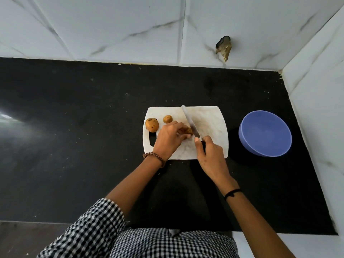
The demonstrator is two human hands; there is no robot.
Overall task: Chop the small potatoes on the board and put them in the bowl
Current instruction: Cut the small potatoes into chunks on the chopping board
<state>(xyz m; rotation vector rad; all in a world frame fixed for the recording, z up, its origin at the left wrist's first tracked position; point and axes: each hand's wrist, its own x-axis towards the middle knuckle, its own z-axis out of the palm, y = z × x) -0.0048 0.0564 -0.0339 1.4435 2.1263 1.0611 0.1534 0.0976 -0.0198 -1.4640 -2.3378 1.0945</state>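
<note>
Potato [189, 130], small and brown, is pinched on the white plastic cutting board [210, 118] by the left grip [170, 138]; a steel knife [190, 121], blade touching it, is clasped by the right grip [208, 152].

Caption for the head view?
Left hand steadies a small potato on the cutting board, right hand holds the knife against it, blue bowl alongside.

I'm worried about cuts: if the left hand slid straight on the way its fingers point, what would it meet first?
Probably the knife, gripped by the right hand, its blade against the potato that the left hand holds.
</note>
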